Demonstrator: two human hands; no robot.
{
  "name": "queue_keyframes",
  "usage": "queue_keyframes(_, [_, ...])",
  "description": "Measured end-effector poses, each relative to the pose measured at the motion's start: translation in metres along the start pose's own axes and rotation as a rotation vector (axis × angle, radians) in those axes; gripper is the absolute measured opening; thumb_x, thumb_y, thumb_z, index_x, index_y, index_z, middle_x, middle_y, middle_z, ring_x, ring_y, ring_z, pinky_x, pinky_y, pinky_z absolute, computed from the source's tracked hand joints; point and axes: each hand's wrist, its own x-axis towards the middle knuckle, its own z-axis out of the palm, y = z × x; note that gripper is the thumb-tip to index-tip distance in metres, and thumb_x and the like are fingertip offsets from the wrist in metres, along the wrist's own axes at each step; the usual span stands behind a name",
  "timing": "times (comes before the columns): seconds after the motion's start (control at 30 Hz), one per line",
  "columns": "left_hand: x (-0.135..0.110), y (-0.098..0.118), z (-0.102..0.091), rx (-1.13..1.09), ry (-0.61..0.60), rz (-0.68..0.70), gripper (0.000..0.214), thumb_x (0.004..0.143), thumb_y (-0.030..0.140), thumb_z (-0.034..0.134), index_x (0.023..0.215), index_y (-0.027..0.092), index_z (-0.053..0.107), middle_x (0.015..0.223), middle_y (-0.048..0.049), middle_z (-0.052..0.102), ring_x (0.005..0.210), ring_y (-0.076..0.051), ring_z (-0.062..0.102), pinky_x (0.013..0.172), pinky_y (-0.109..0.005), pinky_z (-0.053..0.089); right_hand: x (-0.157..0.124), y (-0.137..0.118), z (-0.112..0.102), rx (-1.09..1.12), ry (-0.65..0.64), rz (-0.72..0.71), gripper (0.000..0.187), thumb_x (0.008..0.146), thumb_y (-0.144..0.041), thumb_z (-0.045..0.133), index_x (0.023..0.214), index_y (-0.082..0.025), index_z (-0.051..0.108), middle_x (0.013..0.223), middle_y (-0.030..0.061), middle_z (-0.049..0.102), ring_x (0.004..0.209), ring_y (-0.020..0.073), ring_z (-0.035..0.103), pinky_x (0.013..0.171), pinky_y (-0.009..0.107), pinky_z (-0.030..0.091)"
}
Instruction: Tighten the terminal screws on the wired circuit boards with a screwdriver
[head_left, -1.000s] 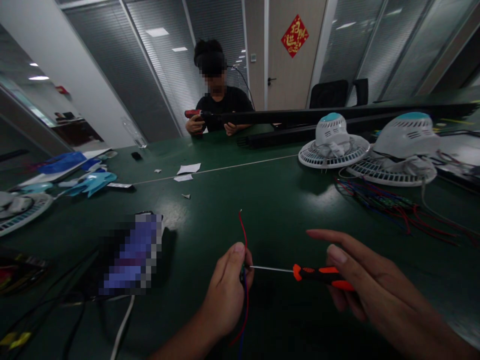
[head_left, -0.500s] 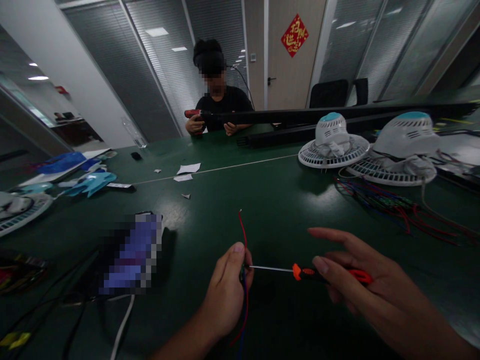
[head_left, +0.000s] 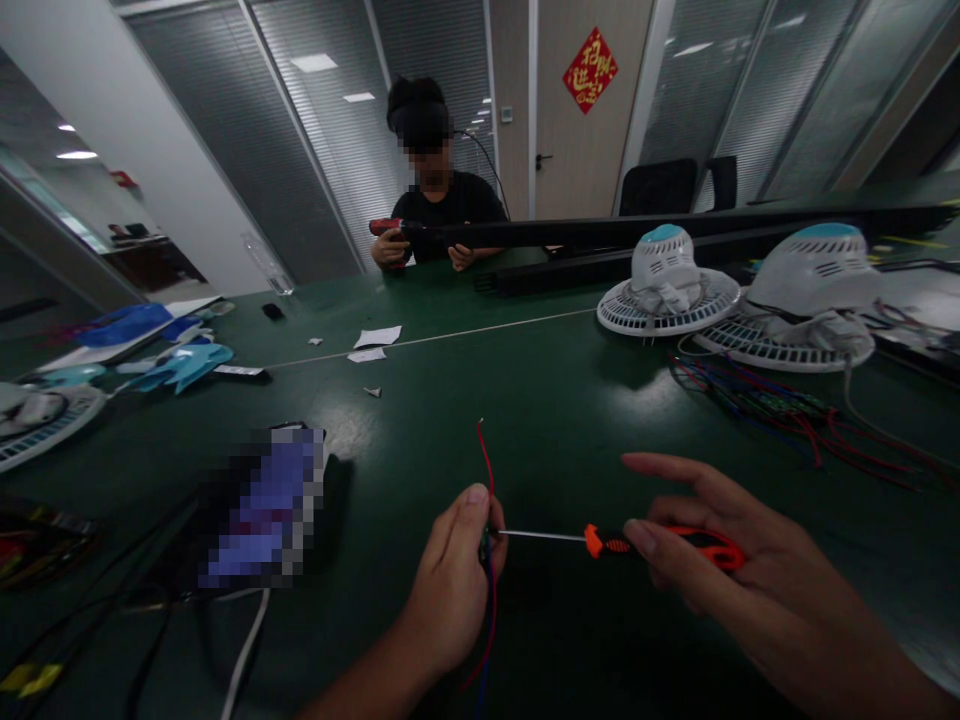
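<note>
Left hand [head_left: 450, 590] closed in a loose fist around a red wire [head_left: 486, 455] and a blue wire [head_left: 489, 572]. The red end stands up above the thumb, and both tails hang down below the fist. Right hand [head_left: 750, 580] grips the orange-and-black handle of a screwdriver [head_left: 600, 541] with thumb and middle fingers, forefinger stretched out straight above it.

The screwdriver lies level. Its tip is at the left thumb, where the wires are pinched. What the tip meets is hidden by the fingers.

Progress, as a judgement: the tool is seated and the driving is mid-way. The wires are not released, and nothing finished lies near the screwdriver.

Against a second ago: the right fingers have shifted round the handle. More orange now shows behind the fingers and less in front, which looks like a re-grip between turns. Shaft, left fist and wires have not moved.

Beyond the screwdriver on the green tabletop [head_left: 570, 400]: two white fans [head_left: 664, 285] and loose wires [head_left: 750, 405]. A person [head_left: 439, 215] sits at the far side.
</note>
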Motion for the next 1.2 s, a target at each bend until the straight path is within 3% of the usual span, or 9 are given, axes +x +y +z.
queue_keyframes(0.13, [0.0004, -0.0023, -0.0006, -0.020, -0.009, -0.002, 0.043, 0.091, 0.054, 0.039, 0.071, 0.019, 0.055, 0.053, 0.0042, 0.042, 0.049, -0.011, 0.038, 0.050, -0.023, 0.033, 0.0015, -0.0026, 0.0003, 0.006, 0.018, 0.004, 0.045, 0.085, -0.050, 0.054, 0.118, -0.020, 0.060, 0.074, 0.0062, 0.076, 0.051, 0.0194, 0.066, 0.042, 0.029, 0.051])
queue_keyframes(0.33, [-0.0009, -0.0007, -0.0007, 0.044, 0.017, 0.037, 0.045, 0.090, 0.054, 0.040, 0.068, 0.018, 0.056, 0.054, 0.0027, 0.046, 0.053, -0.012, 0.042, 0.054, -0.024, 0.035, -0.0022, -0.0043, -0.0010, 0.000, -0.040, -0.029, 0.052, 0.084, -0.056, 0.055, 0.123, -0.021, 0.059, 0.068, 0.0011, 0.070, 0.051, 0.0162, 0.063, 0.048, 0.027, 0.052])
queue_keyframes(0.57, [-0.0005, 0.0007, -0.0001, 0.028, 0.011, 0.018, 0.046, 0.088, 0.058, 0.041, 0.070, 0.019, 0.056, 0.052, 0.0036, 0.044, 0.049, -0.012, 0.040, 0.052, -0.025, 0.036, -0.0007, 0.0037, 0.0001, 0.043, -0.126, 0.095, 0.062, 0.094, -0.057, 0.035, 0.139, -0.016, 0.049, 0.053, -0.0010, 0.064, 0.047, 0.0168, 0.063, 0.043, 0.026, 0.049])
queue_keyframes(0.8, [-0.0006, -0.0020, -0.0010, 0.038, 0.019, 0.030, 0.047, 0.087, 0.060, 0.041, 0.070, 0.019, 0.057, 0.050, 0.0035, 0.044, 0.048, -0.013, 0.042, 0.051, -0.025, 0.037, -0.0003, -0.0030, 0.0000, -0.006, -0.065, 0.053, 0.059, 0.090, -0.054, 0.046, 0.134, -0.016, 0.055, 0.047, -0.0025, 0.060, 0.041, 0.0163, 0.059, 0.037, 0.025, 0.046])
queue_keyframes(1.2, [-0.0005, -0.0010, -0.0001, 0.025, 0.012, 0.012, 0.045, 0.089, 0.056, 0.039, 0.071, 0.018, 0.056, 0.051, 0.0040, 0.043, 0.049, -0.011, 0.040, 0.051, -0.024, 0.035, 0.0001, -0.0012, 0.0001, -0.019, -0.033, 0.020, 0.050, 0.088, -0.052, 0.050, 0.125, -0.020, 0.057, 0.071, 0.0042, 0.075, 0.049, 0.0182, 0.065, 0.045, 0.030, 0.052])
